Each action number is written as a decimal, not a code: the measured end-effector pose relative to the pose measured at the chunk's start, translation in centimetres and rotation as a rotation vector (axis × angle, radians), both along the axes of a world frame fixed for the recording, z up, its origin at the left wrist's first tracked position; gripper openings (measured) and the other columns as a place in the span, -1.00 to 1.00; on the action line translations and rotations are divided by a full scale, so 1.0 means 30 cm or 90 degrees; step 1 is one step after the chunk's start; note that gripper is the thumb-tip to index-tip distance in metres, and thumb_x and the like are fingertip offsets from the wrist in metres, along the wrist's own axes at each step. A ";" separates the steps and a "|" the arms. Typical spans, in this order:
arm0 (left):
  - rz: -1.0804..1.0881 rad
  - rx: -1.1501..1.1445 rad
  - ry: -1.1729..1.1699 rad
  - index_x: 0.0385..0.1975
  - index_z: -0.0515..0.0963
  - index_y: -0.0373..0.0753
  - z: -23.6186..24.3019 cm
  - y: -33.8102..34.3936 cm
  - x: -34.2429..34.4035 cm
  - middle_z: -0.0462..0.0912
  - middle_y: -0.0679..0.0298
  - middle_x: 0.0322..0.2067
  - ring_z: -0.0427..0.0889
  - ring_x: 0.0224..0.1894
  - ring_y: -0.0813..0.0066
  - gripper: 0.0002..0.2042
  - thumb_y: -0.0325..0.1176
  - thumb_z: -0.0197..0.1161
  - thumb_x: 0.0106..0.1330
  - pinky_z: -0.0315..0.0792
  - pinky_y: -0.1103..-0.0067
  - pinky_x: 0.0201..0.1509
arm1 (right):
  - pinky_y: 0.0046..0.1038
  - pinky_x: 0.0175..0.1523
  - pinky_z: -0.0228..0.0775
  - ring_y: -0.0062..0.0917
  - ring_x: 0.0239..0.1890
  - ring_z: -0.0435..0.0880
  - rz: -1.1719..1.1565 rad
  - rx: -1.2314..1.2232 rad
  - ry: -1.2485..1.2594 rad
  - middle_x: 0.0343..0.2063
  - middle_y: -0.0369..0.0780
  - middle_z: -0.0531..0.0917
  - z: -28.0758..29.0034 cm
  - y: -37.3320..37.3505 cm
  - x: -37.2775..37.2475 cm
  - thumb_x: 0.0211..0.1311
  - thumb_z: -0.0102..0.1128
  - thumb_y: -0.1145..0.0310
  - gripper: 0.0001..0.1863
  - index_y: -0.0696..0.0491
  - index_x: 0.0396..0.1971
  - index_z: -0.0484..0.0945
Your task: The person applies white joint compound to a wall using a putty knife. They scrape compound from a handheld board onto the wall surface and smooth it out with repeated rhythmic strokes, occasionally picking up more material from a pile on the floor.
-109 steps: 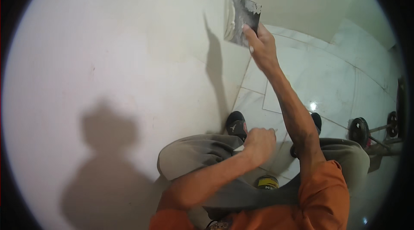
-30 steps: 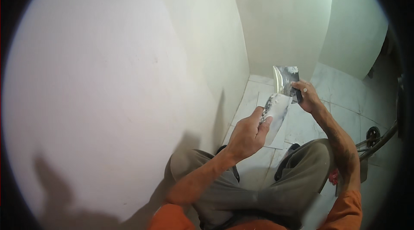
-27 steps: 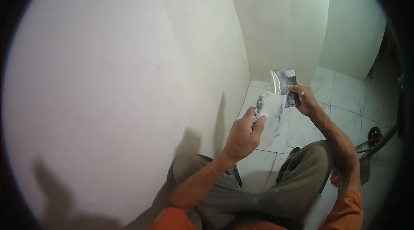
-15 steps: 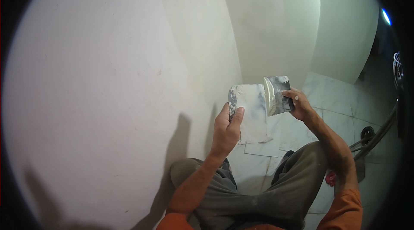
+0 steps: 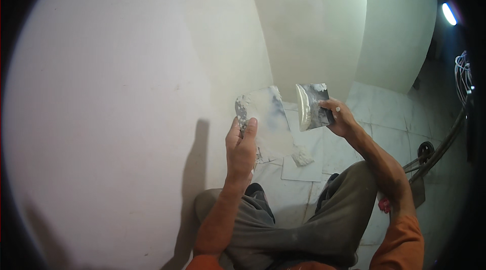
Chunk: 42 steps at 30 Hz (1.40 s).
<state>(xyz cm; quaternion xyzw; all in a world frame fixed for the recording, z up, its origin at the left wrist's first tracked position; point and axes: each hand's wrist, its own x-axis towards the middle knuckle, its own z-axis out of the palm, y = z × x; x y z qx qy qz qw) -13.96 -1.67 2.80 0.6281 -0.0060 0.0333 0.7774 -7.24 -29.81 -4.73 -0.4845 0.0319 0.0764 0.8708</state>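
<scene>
In the left hand, a paste-smeared plate was firmly clasped, thumb laid over its crusted edge! By the right hand, a dark scraper was pinched, its left edge lined with pale paste; the two tools were held apart, a narrow gap left between them, both raised above the floor. That floor was covered in pale, marbled tiles, with a square panel laid on top. The left side was filled by a broad off-white wall, faintly scuffed and crossed by shadows. Beyond, a corner was formed with a greyer wall, and at far right a bright lamp was seen above looped wires.
</scene>
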 end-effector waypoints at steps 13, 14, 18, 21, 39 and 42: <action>-0.007 -0.036 -0.034 0.02 0.47 -0.35 -0.051 -0.010 0.020 0.51 0.48 -0.41 0.33 -0.45 0.83 -0.73 -0.30 0.10 0.49 0.27 0.77 -0.40 | -0.44 -0.13 0.44 -0.39 -0.30 0.61 0.001 -0.346 -0.244 -0.34 -0.20 0.58 -0.095 -0.060 0.041 0.24 0.18 0.54 -0.82 0.18 -0.16 0.49; -0.013 -0.032 -0.033 0.04 0.47 -0.36 -0.047 -0.005 0.018 0.54 0.44 -0.37 0.38 -0.40 0.80 -0.72 -0.30 0.09 0.49 0.32 0.76 -0.33 | -0.42 -0.14 0.45 -0.32 -0.31 0.60 0.013 -0.157 -0.127 -0.34 -0.16 0.59 -0.098 -0.058 0.045 0.18 0.23 0.58 -0.77 0.16 -0.15 0.50; -0.029 -0.035 -0.022 0.07 0.45 -0.38 -0.051 0.006 0.018 0.58 0.39 -0.29 0.44 -0.31 0.75 -0.68 -0.28 0.09 0.49 0.38 0.72 -0.22 | -0.41 -0.16 0.45 -0.22 -0.33 0.58 -0.078 -0.667 -0.530 -0.32 -0.13 0.60 -0.128 -0.073 0.056 0.10 0.29 0.62 -0.69 0.15 -0.12 0.50; -0.026 -0.050 -0.018 0.10 0.44 -0.38 -0.047 -0.009 0.016 0.59 0.35 -0.22 0.46 -0.25 0.72 -0.67 -0.28 0.08 0.49 0.39 0.70 -0.14 | -0.39 -0.17 0.45 -0.21 -0.33 0.59 -0.087 -0.581 -0.531 -0.33 -0.13 0.60 -0.153 -0.087 0.076 0.09 0.31 0.61 -0.68 0.15 -0.12 0.50; 0.022 -0.012 -0.030 0.08 0.47 -0.35 -0.034 -0.016 0.001 0.41 0.55 -0.51 0.21 -0.54 0.86 -0.68 -0.26 0.09 0.49 0.18 0.77 -0.49 | -0.50 -0.15 0.46 -0.66 -0.32 0.56 -0.012 -0.376 -0.275 -0.36 -0.31 0.55 -0.054 -0.029 0.012 0.37 0.10 0.41 -0.87 0.17 -0.24 0.48; -0.012 -0.003 -0.013 0.08 0.47 -0.35 -0.043 0.008 0.004 0.43 0.54 -0.49 0.22 -0.52 0.85 -0.68 -0.26 0.09 0.49 0.20 0.78 -0.46 | -0.47 -0.13 0.46 -0.63 -0.32 0.56 -0.007 -0.228 -0.142 -0.34 -0.31 0.53 -0.027 -0.020 0.000 0.36 0.12 0.41 -0.88 0.15 -0.25 0.47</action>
